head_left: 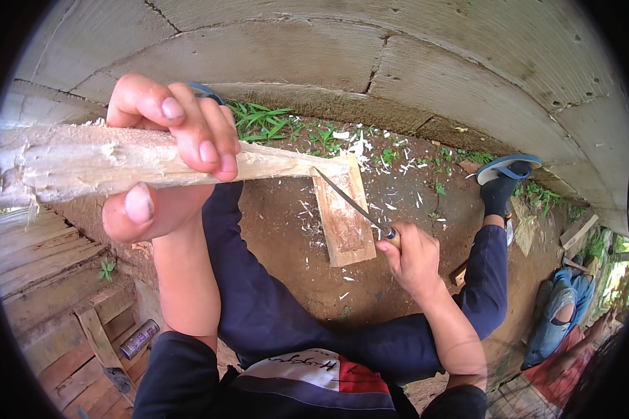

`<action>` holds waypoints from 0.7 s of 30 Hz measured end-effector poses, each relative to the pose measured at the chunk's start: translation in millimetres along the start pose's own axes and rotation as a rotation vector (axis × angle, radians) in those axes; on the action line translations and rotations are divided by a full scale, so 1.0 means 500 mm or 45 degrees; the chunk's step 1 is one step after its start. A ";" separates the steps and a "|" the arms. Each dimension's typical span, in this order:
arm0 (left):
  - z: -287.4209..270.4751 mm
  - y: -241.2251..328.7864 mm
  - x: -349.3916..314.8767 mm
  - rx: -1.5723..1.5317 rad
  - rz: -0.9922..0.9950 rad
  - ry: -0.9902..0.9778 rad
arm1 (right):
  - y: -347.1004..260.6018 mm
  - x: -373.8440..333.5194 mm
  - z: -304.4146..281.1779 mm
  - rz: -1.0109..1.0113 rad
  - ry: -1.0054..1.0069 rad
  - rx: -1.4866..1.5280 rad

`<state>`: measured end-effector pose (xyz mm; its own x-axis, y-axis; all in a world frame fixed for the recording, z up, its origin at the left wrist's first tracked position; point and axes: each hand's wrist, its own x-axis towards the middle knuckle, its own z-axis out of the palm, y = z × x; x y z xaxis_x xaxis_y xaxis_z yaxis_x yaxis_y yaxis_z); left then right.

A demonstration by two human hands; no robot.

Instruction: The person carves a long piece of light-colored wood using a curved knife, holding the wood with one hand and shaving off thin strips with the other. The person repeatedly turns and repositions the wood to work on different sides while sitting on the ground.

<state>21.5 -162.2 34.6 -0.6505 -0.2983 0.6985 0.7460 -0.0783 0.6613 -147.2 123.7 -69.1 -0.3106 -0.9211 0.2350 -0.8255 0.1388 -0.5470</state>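
Two hands [192, 133] [416, 258] hold rough, tapering wood [70, 164] and knife [372, 218].

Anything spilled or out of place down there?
Pale shavings litter the ground around the small board, thickest near its far end: untidy, though matching the pale pole in colour. At far right, blue jeans look torn, with a ragged gap.

The long, pale, tapering wooden pole [56, 164] gripped by the left hand [191, 136] looks matt, fibrous; ahead of the right hand [418, 260], the slim, dark metal blade [349, 199] looks smooth, the rectangular brown wooden board [346, 241] rough.
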 end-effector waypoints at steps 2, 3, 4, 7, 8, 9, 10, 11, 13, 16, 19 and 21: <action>-0.003 0.003 0.000 0.013 -0.009 -0.006 | 0.005 0.001 0.004 -0.017 0.015 0.006; -0.004 0.004 0.000 0.016 -0.013 -0.009 | 0.009 0.003 0.005 -0.023 0.010 0.000; -0.004 0.003 0.000 0.014 -0.017 -0.005 | 0.012 0.004 0.006 -0.030 0.005 -0.006; -0.004 0.004 0.001 0.015 -0.024 -0.003 | 0.018 0.001 0.009 -0.045 0.018 0.004; -0.005 0.003 0.002 0.013 -0.023 -0.005 | 0.018 0.000 0.009 -0.045 0.040 0.026; -0.005 0.002 0.002 0.010 -0.021 -0.008 | 0.017 -0.001 0.009 -0.045 0.062 0.048; -0.004 0.002 0.002 0.011 -0.024 0.000 | 0.017 -0.002 0.009 -0.046 0.084 0.070; -0.003 0.003 0.003 0.013 -0.028 0.007 | 0.018 -0.001 0.008 -0.044 0.085 0.065; 0.002 0.005 0.002 0.053 -0.058 0.051 | 0.020 0.001 0.005 -0.041 0.087 0.052; 0.012 0.007 -0.001 0.122 -0.111 0.119 | 0.026 0.000 0.011 -0.072 0.046 0.070; 0.014 0.009 -0.001 0.130 -0.115 0.111 | 0.024 0.001 0.013 -0.090 0.048 0.062; 0.017 0.010 0.000 0.134 -0.115 0.114 | 0.022 0.004 0.011 -0.083 0.029 0.052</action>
<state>23.9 -154.6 40.3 -0.6955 -0.3787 0.6107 0.6629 -0.0101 0.7486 -154.0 121.5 -79.1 -0.2680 -0.9190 0.2893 -0.8245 0.0634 -0.5623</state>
